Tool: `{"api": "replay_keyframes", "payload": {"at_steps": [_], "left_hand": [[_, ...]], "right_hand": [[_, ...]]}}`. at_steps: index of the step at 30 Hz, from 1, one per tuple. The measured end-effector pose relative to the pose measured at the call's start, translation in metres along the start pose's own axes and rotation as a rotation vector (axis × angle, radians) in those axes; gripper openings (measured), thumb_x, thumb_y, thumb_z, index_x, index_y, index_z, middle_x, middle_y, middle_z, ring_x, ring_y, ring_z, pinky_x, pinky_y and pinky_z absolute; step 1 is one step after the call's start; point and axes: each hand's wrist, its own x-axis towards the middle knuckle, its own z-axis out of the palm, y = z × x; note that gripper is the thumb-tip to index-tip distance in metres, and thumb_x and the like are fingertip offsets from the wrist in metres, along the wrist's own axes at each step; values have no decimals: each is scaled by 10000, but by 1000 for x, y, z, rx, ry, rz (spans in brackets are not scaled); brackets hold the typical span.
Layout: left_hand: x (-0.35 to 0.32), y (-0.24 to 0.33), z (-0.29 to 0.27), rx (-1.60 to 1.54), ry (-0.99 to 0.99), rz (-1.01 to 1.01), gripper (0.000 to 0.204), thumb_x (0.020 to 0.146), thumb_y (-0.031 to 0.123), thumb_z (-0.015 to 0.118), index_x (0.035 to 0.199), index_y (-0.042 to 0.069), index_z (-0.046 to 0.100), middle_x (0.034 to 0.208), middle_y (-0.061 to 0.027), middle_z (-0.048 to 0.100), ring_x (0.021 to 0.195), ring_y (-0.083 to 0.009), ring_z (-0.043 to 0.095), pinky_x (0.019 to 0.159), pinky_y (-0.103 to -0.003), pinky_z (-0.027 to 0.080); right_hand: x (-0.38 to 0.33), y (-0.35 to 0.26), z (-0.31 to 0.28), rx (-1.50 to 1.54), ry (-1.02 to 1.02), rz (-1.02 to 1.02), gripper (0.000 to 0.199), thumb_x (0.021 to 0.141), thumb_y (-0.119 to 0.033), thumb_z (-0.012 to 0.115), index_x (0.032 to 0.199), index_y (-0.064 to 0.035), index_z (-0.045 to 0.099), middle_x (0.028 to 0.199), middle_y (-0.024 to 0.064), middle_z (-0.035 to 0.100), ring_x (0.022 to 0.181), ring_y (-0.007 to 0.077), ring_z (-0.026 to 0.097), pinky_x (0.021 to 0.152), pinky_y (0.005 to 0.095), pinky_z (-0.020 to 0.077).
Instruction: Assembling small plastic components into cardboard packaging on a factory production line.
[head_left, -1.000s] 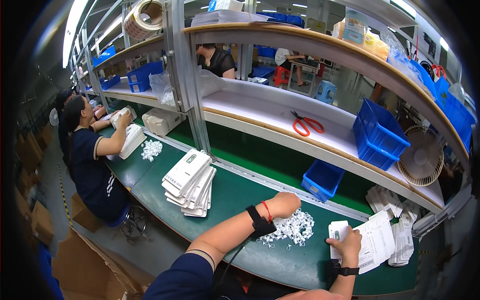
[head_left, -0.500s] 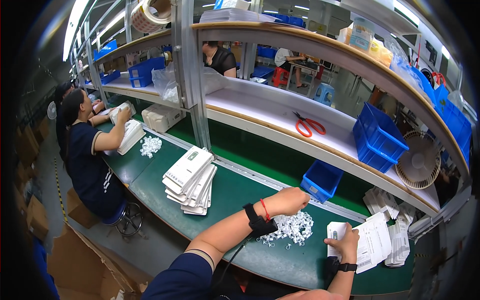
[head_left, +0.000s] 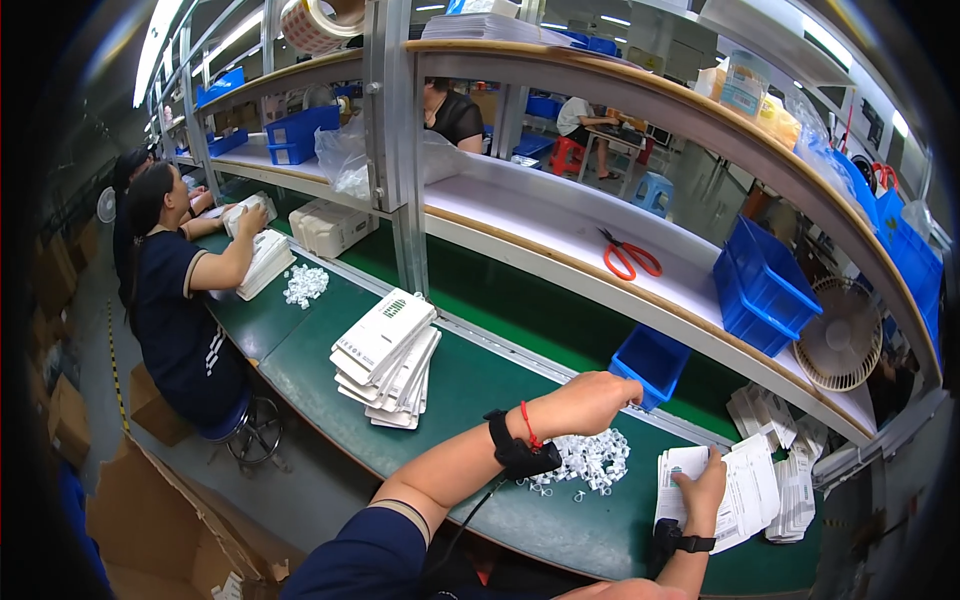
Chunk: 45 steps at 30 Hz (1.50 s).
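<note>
Cards (head_left: 672, 497) in half-curled right hand (head_left: 705, 490)

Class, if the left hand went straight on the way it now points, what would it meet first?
The left hand would probably meet the blue bin below the lower shelf; depth is unclear, so it might pass over it.

On the workbench (head_left: 480, 395), left to right: a stack of packages (head_left: 385, 350), a heap of plastic clips (head_left: 592, 462), then fanned packages (head_left: 750, 488) under the right hand (head_left: 704, 490). Near the heap's far side, the left hand (head_left: 592, 400). Behind the heap, an open bin (head_left: 652, 362). On the shelf (head_left: 540, 212) above, scissors (head_left: 632, 262); right of these, stacked bins (head_left: 762, 290), then a fan (head_left: 838, 335).
</note>
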Motion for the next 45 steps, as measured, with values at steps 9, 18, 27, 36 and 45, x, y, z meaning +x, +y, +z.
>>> {"api": "replay_keyframes", "payload": {"at_steps": [9, 18, 27, 36, 45], "left_hand": [[-2, -9, 9, 29, -313, -31, 103, 812, 43, 573, 889, 15, 635, 784, -164, 655, 792, -344, 643, 682, -430, 483], [-4, -5, 11, 123, -544, -35, 110, 799, 99, 612, 855, 43, 689, 790, -158, 670, 767, -339, 642, 683, -417, 492], [-4, 37, -39, -114, -304, -147, 157, 811, 108, 662, 897, 22, 562, 738, -135, 624, 735, -335, 625, 636, -388, 474], [-6, -17, 18, 132, -582, -166, 125, 729, 77, 686, 835, 18, 656, 760, -135, 648, 757, -333, 625, 695, -404, 485], [-5, 58, -54, -456, 220, -103, 198, 876, -53, 565, 1040, -56, 676, 957, -95, 592, 754, -121, 613, 649, -234, 503]], "right_hand": [[21, -61, -86, 762, 245, -294, 172, 862, -24, 585, 1014, 50, 614, 882, 123, 679, 790, 144, 621, 709, 284, 479], [31, -130, -98, 1157, 354, -428, 353, 916, -3, 522, 1266, 29, 492, 1057, 123, 640, 929, 146, 601, 830, 266, 463], [40, -130, -93, 1009, 235, -619, 177, 926, 9, 539, 1052, 19, 662, 922, 72, 687, 859, 114, 618, 781, 230, 464], [42, -123, -97, 1016, 380, -583, 149, 880, 45, 570, 978, 10, 676, 773, 107, 666, 668, 117, 606, 611, 232, 458], [35, -133, -101, 969, 182, -691, 50, 791, -13, 684, 834, 4, 665, 734, 127, 670, 657, 214, 659, 609, 283, 487]]}}
